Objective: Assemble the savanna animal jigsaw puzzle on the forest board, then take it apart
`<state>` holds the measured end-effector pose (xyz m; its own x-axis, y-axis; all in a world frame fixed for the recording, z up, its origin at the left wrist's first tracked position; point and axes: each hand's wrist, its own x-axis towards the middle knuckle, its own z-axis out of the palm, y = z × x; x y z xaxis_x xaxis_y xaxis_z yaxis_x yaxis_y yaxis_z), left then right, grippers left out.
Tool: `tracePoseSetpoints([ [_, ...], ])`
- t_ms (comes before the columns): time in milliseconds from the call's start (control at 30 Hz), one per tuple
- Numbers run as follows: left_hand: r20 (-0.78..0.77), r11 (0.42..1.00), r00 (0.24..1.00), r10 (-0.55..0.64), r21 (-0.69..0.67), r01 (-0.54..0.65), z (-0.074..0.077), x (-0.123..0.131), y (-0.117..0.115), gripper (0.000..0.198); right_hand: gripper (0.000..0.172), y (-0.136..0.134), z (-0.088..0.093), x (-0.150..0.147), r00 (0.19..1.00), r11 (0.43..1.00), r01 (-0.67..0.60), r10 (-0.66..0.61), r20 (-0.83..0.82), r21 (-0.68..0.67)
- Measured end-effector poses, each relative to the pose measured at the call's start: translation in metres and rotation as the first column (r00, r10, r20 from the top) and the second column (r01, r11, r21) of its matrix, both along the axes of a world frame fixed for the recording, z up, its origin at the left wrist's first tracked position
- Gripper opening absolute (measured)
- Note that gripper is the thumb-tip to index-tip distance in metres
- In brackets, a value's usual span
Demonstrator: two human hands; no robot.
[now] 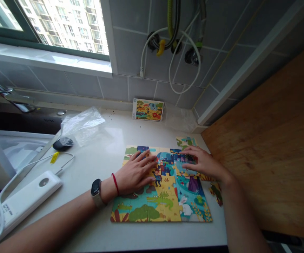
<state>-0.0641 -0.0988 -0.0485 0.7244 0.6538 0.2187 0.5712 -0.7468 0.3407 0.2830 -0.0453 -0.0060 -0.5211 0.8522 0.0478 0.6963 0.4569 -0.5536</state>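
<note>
A colourful jigsaw puzzle (165, 205) with animals, trees and water lies on the white counter. My left hand (136, 173) rests palm down on its left part, fingers stretched out; a dark blue piece shows at the fingertips. Over the upper right part is my right hand (203, 162), thumb and fingers apart, touching dark blue and light blue pieces (185, 168) that seem to lie on top of the puzzle. Loose pieces (186, 141) sit just behind that hand, and another piece (216, 192) lies partly hidden beside the right wrist.
A picture card (148, 110) leans against the tiled wall. Clear plastic bags (82, 124) lie on the counter. A white power strip (22, 207) with a cable and a black mouse-like object (62, 144) are at left, near the sink (17, 117). A wooden panel (270, 140) bounds the right side.
</note>
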Motion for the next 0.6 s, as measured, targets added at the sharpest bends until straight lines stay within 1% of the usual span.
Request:
tracePoseSetpoints([
  [67, 0.005, 1.000, 1.000, 0.001, -0.009, -0.001, -0.001, 0.000, 0.000, 0.052, 0.058, -0.005, 0.000, 0.005, 0.998, 0.999, -0.030, 0.032, 0.052, -0.038],
  [133, 0.001, 1.000, 1.000, 0.001, -0.025, -0.001, -0.001, -0.001, 0.000, 0.052, 0.065, -0.010, -0.001, 0.004, 0.995, 0.998, -0.011, 0.017, 0.099, -0.061],
  [233, -0.009, 0.999, 1.000, 0.000, -0.048, -0.001, -0.001, -0.001, 0.000, 0.050, 0.062, -0.014, 0.000, -0.004, 0.985, 0.992, 0.039, -0.018, 0.169, -0.118],
  [367, -0.023, 0.998, 1.000, 0.004, -0.059, -0.006, 0.001, -0.002, 0.000, 0.047, 0.056, -0.015, 0.007, -0.010, 0.973, 0.976, 0.068, -0.019, 0.231, -0.206],
  [600, -0.002, 0.999, 1.000, 0.007, -0.054, -0.007, 0.000, -0.002, -0.001, 0.045, 0.053, -0.013, 0.006, -0.010, 0.985, 0.975, 0.029, 0.010, 0.172, -0.220],
])
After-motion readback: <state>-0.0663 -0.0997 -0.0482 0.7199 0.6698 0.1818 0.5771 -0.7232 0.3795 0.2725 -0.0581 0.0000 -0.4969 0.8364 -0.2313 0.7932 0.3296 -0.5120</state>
